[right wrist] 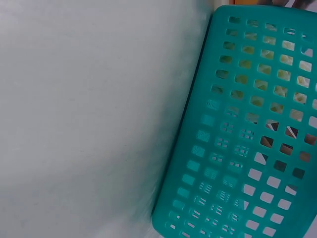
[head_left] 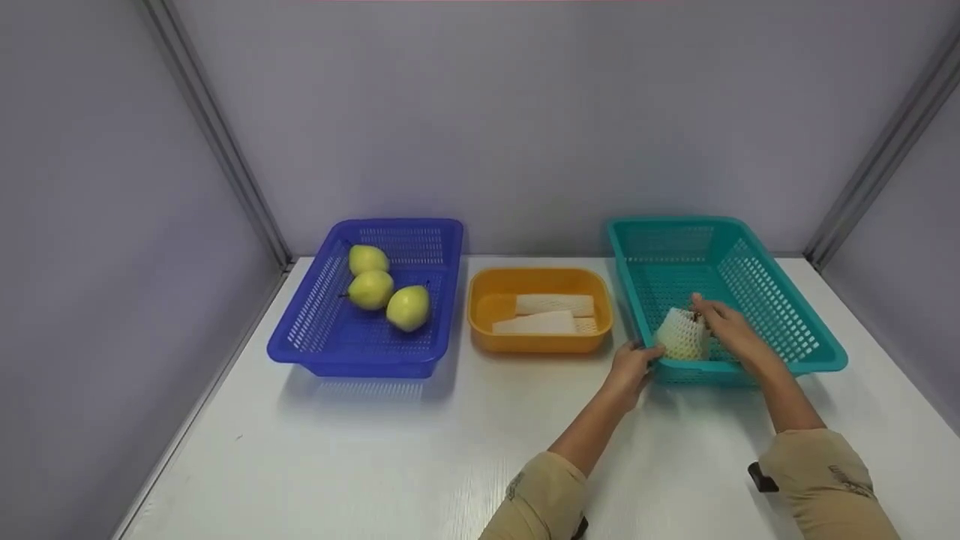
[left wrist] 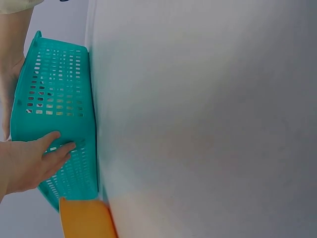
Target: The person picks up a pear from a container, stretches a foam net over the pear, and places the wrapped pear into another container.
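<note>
A pear in a white foam net sleeve point(head_left: 681, 335) stands in the near left corner of the teal basket point(head_left: 787, 367). My right hand point(head_left: 731, 334) reaches over the near rim and pinches at the top of this pear, by its stem; its fingertips are partly hidden. With my left hand point(head_left: 630, 369) I hold the basket's near left corner. The left wrist view shows the left hand's fingers point(left wrist: 59, 153) against the basket's outer wall. In the right wrist view the basket wall point(right wrist: 213, 129) hides the right hand, and the pear shows only through the holes.
A blue basket point(head_left: 360, 351) with three bare yellow-green pears point(head_left: 409, 308) stands on the left. Between the baskets is an orange tray point(head_left: 536, 343) holding flat foam net sleeves point(head_left: 553, 304). Walls border the white table point(head_left: 420, 457) at the back and sides.
</note>
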Demonstrator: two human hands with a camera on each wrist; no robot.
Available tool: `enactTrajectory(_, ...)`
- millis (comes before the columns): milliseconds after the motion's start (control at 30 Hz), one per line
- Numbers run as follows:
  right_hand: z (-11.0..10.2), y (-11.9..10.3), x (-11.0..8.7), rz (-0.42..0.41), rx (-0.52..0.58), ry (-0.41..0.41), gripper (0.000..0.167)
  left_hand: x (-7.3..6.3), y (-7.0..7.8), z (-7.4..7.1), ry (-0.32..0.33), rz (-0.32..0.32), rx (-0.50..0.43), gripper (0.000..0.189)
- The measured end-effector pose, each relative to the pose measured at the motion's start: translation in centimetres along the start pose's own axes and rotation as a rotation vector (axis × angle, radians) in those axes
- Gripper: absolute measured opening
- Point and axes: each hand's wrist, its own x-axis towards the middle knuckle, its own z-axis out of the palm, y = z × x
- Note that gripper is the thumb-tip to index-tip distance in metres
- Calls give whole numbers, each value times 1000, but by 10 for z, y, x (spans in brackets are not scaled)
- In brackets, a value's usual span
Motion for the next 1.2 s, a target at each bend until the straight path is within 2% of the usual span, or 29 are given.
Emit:
enactTrajectory(300, 2, -1, -1, -31, 89, 164, 79, 1, 0, -4, 5, 18, 0, 49)
enactTrajectory(433, 3, 0, 0, -46, 122, 210, 77, -1, 1, -5, 19, 49, 58, 45)
enactTrajectory(633, 3, 3, 1, -90, 143, 284, 69, -8, -1, -6, 58, 105, 283, 46)
enactTrajectory(733, 3, 4, -1, -143, 191, 343, 55, -13, 1, -12, 27, 125, 356, 48)
enactTrajectory(867, 4, 5, -5, -242, 318, 436, 38, -20, 7, -23, -36, 148, 465, 47)
enactTrajectory(1067, 6, 4, -11, -331, 537, 633, 34, -35, 29, -47, -128, 238, 676, 41)
enactTrajectory(1200, 9, -1, -14, -357, 594, 715, 32, -46, 52, -67, -162, 300, 831, 46)
